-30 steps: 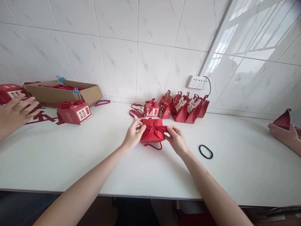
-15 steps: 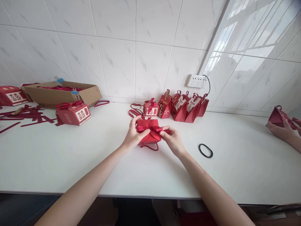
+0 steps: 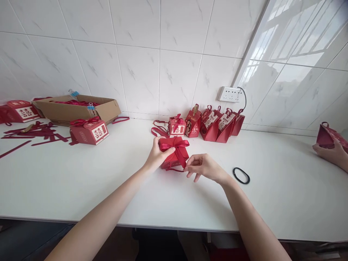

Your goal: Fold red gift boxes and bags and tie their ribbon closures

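In the head view a small red gift box (image 3: 168, 161) stands on the white table in front of me. A shiny red ribbon (image 3: 180, 144) is tied in a bow on its top, and a twisted red cord hangs at its near side. My left hand (image 3: 159, 152) grips the box from the left, its thumb on top beside the bow. At the near right corner my right hand (image 3: 202, 166) pinches a ribbon tail between thumb and fingertips. The other fingers of that hand are loosely curled.
Several red boxes (image 3: 212, 127) line the wall behind. On the left are a cardboard box (image 3: 78, 110), loose red ribbon strips (image 3: 40, 133) and a red box with a bow (image 3: 89, 131). A black ring (image 3: 241, 175) lies on the right. Another person's hand (image 3: 331, 152) holds a red box (image 3: 326, 136).
My right hand has moved from the bow's right loop down toward me, to a ribbon tail at the near right corner. My left hand keeps its grip. The view has shifted slightly.
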{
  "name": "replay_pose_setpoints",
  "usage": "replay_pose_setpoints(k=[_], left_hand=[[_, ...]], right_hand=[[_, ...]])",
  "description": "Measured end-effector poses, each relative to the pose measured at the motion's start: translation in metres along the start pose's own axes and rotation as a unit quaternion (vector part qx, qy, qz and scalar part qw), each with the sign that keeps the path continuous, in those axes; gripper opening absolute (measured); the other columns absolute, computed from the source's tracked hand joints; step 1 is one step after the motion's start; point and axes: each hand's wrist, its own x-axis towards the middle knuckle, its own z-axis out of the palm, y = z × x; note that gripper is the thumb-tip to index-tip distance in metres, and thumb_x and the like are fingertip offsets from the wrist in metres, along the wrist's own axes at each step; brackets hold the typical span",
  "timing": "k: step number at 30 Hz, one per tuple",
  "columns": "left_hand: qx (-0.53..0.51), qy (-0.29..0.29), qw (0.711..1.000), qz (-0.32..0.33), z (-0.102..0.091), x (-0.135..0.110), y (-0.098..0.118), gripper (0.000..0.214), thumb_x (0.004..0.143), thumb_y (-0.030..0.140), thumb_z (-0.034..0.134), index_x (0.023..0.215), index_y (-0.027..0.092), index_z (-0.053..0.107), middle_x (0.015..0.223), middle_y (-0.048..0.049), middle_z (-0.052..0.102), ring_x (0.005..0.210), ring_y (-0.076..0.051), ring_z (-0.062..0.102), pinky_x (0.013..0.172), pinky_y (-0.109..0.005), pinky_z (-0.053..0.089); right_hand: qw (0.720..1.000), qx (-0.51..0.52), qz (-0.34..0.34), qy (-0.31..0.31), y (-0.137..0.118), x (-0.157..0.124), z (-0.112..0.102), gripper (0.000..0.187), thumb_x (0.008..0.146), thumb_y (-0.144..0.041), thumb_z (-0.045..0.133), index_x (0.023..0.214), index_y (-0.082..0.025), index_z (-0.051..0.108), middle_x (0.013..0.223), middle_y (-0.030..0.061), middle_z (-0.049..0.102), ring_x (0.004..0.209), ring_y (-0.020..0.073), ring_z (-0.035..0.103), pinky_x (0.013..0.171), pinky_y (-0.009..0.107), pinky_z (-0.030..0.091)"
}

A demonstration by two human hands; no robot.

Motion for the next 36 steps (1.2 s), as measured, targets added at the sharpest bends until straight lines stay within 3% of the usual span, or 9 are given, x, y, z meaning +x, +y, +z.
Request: replay_pose_setpoints(k=[12,19,21,23,25,26,30,33,36], left_hand=[[-0.009,-0.003,1.0,-0.011,0.002,0.0,0.001,0.055,0.063,0.034,0.074,0.104,0.023,0.039,0.097,-0.0006,0.059,0.093,-0.018,0.06,0.081,-0.032,0.049],[0.007,-0.01,1.0,-0.002,0.0,0.001,-0.002,0.05,0.064,0.032,0.073,0.101,0.023,0.04,0.095,0.0004,0.057,0.092,-0.018,0.059,0.08,-0.032,0.049],[0.017,-0.015,1.0,0.008,0.0,0.0,-0.001,0.049,0.064,0.033,0.072,0.1,0.023,0.04,0.096,-0.0002,0.056,0.093,-0.018,0.058,0.081,-0.032,0.048],[0.029,-0.031,0.999,0.011,0.0,-0.002,0.002,0.05,0.065,0.033,0.072,0.101,0.023,0.038,0.095,-0.0002,0.056,0.092,-0.018,0.058,0.08,-0.032,0.048],[0.04,-0.05,0.998,0.014,0.001,-0.004,0.004,0.051,0.066,0.033,0.071,0.102,0.023,0.037,0.093,0.0005,0.056,0.088,-0.017,0.059,0.079,-0.032,0.049],[0.044,-0.059,0.997,0.017,0.002,-0.006,0.005,0.051,0.066,0.033,0.07,0.103,0.023,0.036,0.091,0.0008,0.056,0.087,-0.017,0.059,0.079,-0.032,0.049],[0.049,-0.096,0.994,0.029,0.003,-0.01,0.006,0.055,0.067,0.032,0.069,0.109,0.024,0.032,0.087,0.0017,0.058,0.083,-0.017,0.061,0.077,-0.032,0.049],[0.042,-0.11,0.993,0.032,0.003,-0.01,0.006,0.055,0.068,0.031,0.068,0.108,0.024,0.031,0.082,0.0029,0.058,0.079,-0.016,0.061,0.076,-0.031,0.05],[0.042,-0.108,0.993,0.035,0.003,-0.009,0.006,0.053,0.068,0.03,0.067,0.107,0.024,0.032,0.08,0.0035,0.057,0.078,-0.015,0.061,0.076,-0.031,0.049]], right_hand=[[1.0,-0.001,0.014,-0.016,0.008,0.006,0.013,0.021,0.063,-0.034,0.075,0.067,-0.016,0.066,0.061,0.0006,0.065,0.052,0.0137,0.065,0.044,0.019,0.047],[0.994,0.002,0.032,-0.104,0.005,0.0,0.005,0.03,0.063,-0.043,0.075,0.071,-0.016,0.064,0.069,0.0029,0.068,0.052,0.0145,0.065,0.043,0.021,0.047],[0.998,0.003,0.017,-0.065,0.003,-0.002,-0.005,0.038,0.068,-0.052,0.069,0.061,-0.016,0.056,0.053,0.0008,0.062,0.042,0.0119,0.058,0.039,0.021,0.043],[0.998,0.017,-0.026,0.058,0.002,0.0,-0.01,0.049,0.072,-0.059,0.061,0.052,-0.018,0.043,0.038,-0.0053,0.044,0.032,0.0069,0.043,0.034,0.019,0.033],[0.986,0.03,-0.06,0.155,0.004,0.005,-0.01,0.052,0.073,-0.064,0.057,0.053,-0.019,0.038,0.041,-0.007,0.036,0.034,0.0054,0.037,0.032,0.019,0.028],[0.983,0.031,-0.066,0.166,0.006,0.008,-0.008,0.052,0.072,-0.065,0.057,0.055,-0.019,0.04,0.046,-0.0059,0.038,0.038,0.0062,0.038,0.032,0.019,0.029],[0.988,0.062,-0.071,0.122,0.014,0.017,0.002,0.045,0.071,-0.06,0.062,0.061,-0.018,0.047,0.06,-0.0016,0.047,0.053,0.0102,0.046,0.037,0.021,0.038],[0.984,0.126,-0.07,0.102,0.016,0.018,0.003,0.038,0.074,-0.052,0.062,0.063,-0.018,0.048,0.062,-0.0019,0.047,0.055,0.0098,0.044,0.04,0.02,0.038],[0.988,0.117,-0.039,0.091,0.017,0.016,-0.002,0.035,0.076,-0.051,0.06,0.066,-0.018,0.051,0.067,0.0004,0.05,0.061,0.012,0.048,0.043,0.021,0.038]])
